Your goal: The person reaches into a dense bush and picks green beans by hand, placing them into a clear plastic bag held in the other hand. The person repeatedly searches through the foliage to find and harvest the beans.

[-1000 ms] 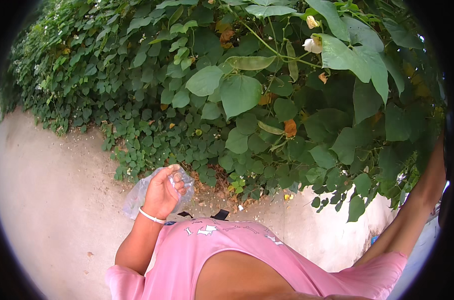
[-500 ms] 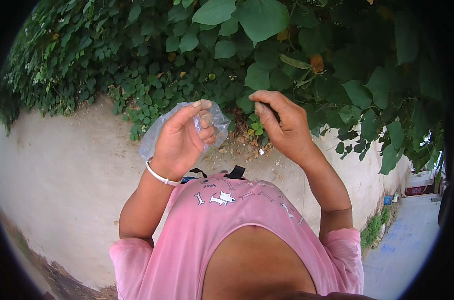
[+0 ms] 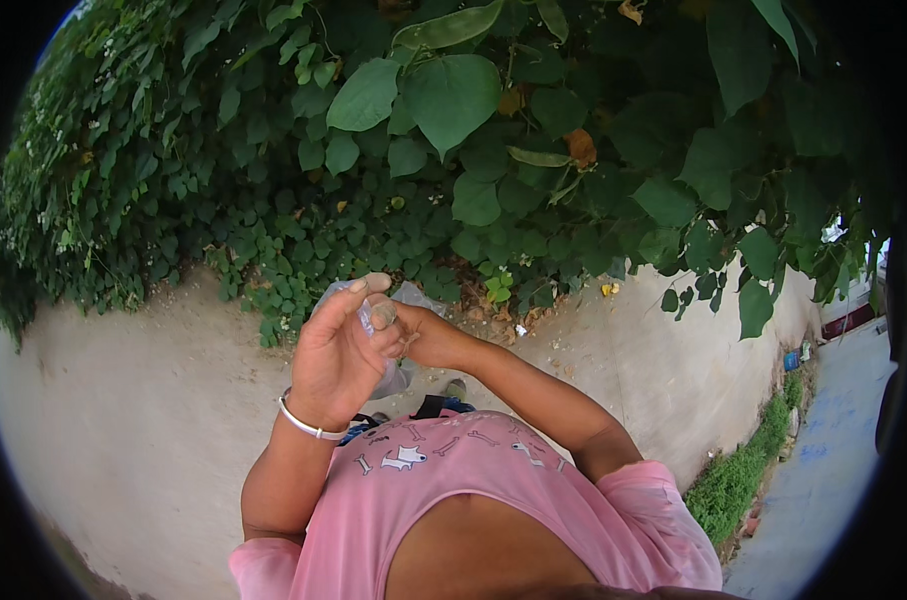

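My left hand (image 3: pixel 335 352), with a white bracelet at its wrist, has its fingers curled round a clear plastic bag (image 3: pixel 397 380). The thin film bulges out behind and below the fingers. My right hand (image 3: pixel 425 338) reaches across to the left and meets the left fingers at the bag. Its fingertips are hidden behind the left hand and the film, so I cannot see whether they hold anything. Beyond both hands, a flat green bean pod (image 3: pixel 451 27) hangs among the leaves at the top, and a smaller pod (image 3: pixel 539 157) hangs beside a brown dry leaf (image 3: pixel 580 148).
A dense wall of leafy climbing vines (image 3: pixel 223 170) fills the far side and overhangs at the right. Pale bare ground (image 3: pixel 153 420) lies below it. Weeds (image 3: pixel 738 480) edge a grey paved strip (image 3: pixel 823 450) at the right, with a small blue object (image 3: pixel 791 360) near them.
My right hand has moved left and down from the vines to the bag in my left hand. The left hand sits lower in the picture, and the view has shifted.
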Available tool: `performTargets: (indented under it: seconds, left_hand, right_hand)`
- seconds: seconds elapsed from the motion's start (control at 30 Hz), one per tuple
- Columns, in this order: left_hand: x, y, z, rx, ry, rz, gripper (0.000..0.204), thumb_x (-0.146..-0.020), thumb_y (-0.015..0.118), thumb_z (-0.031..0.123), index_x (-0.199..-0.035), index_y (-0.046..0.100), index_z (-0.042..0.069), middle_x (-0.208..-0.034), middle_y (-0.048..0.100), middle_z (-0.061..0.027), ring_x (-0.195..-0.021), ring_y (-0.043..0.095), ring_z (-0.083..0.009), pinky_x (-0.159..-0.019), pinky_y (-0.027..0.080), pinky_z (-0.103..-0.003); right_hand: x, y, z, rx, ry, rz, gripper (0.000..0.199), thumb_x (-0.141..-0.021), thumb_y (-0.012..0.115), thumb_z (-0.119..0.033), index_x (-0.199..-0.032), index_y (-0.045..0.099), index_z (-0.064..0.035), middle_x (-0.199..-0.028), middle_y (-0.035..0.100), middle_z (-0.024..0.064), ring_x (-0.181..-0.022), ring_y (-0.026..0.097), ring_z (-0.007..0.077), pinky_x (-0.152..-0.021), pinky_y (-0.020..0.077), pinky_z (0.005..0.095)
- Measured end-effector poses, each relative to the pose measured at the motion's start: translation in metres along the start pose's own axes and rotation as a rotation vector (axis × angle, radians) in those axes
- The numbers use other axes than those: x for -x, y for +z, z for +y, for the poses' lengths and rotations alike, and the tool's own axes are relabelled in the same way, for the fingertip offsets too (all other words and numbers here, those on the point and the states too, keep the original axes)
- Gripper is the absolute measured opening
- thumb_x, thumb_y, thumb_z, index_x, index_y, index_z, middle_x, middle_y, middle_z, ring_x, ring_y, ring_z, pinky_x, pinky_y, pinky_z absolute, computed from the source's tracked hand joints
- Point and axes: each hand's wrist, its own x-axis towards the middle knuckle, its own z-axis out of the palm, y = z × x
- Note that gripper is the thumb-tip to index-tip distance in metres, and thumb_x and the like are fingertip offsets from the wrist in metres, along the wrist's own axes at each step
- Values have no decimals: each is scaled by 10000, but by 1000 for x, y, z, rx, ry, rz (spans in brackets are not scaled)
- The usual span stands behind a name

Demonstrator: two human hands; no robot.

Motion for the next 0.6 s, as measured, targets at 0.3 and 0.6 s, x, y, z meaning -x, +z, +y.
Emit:
performTargets:
  seconds: [0.3,0.6]
  left_hand:
    - [-10,-13,3,7,50,61,240,-918,442,222,-1010,568,40,-677,573,-15,-600,486,-126,-612,403,-282]
    - [-30,-32,8,3,90,143,223,-871,485,243,-893,603,55,-635,612,-25,-558,543,-170,-628,439,-332]
  right_hand:
    - [30,-34,-13,340,-56,273,250,-910,541,-162,-1092,523,9,-929,625,63,-854,585,101,-778,464,264]
    - [99,-46,-157,532,-426,322,281,-961,470,-259,-906,562,1,-892,628,74,-770,609,118,-689,482,265]
